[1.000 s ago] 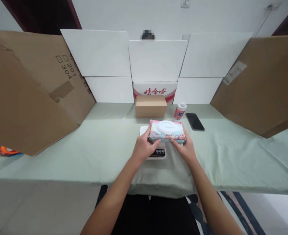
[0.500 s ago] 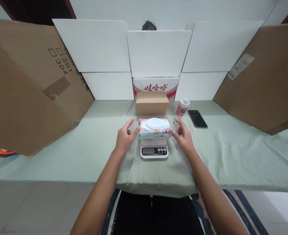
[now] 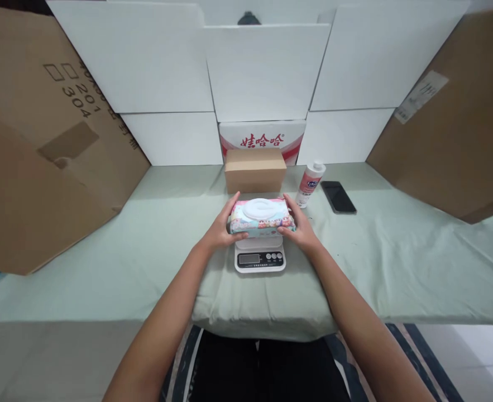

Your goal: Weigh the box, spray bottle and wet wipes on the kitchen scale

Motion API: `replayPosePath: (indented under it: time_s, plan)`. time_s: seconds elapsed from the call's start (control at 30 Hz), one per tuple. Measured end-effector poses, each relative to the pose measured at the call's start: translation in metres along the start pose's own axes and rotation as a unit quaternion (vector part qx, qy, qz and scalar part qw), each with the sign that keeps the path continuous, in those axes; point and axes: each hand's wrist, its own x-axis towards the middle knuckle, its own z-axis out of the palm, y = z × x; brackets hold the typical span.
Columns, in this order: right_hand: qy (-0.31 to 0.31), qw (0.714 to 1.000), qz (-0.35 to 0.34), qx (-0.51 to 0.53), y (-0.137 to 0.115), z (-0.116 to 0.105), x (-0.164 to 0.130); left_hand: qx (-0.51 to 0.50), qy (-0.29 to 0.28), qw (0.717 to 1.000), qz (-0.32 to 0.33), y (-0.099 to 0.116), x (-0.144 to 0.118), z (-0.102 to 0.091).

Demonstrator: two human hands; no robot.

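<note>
A pack of wet wipes [image 3: 261, 216] with a white oval lid lies on top of a white kitchen scale [image 3: 259, 259], whose display and buttons face me. My left hand [image 3: 224, 226] is closed round the pack's left end, its thumb along the front lower edge. At the right end, my right hand [image 3: 298, 225] grips the pack, thumb on the front and fingers behind. The scale's platform is mostly hidden under the pack. I cannot tell whether the pack still rests its weight on it.
Behind the pack stands a plain brown box [image 3: 255, 172]. To the right are a white and pink bottle [image 3: 310, 184] and a black phone [image 3: 338, 197]. White panels [image 3: 267, 72] close off the back; large cardboard sheets [image 3: 32, 167] flank both sides of the green cloth [image 3: 166, 251].
Both hands have moved inward from beside the wipes pack and closed on its ends. The camera view has tilted down a little.
</note>
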Motion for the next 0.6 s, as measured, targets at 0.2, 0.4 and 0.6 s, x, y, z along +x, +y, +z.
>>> replayPosePath:
  time_s: [0.2,0.4,0.6]
  plan:
    - [-0.008,0.999,0.02,0.038,0.006,-0.001,0.004,0.014,0.012,1.0,-0.01,-0.009,0.001,0.0]
    - [-0.016,0.999,0.021,0.029,-0.001,-0.001,0.003,-0.002,0.003,1.0,-0.029,-0.003,-0.002,0.005]
    - [-0.005,0.999,0.033,0.021,-0.005,0.0,0.003,0.022,0.014,0.999,-0.031,0.005,0.0,0.005]
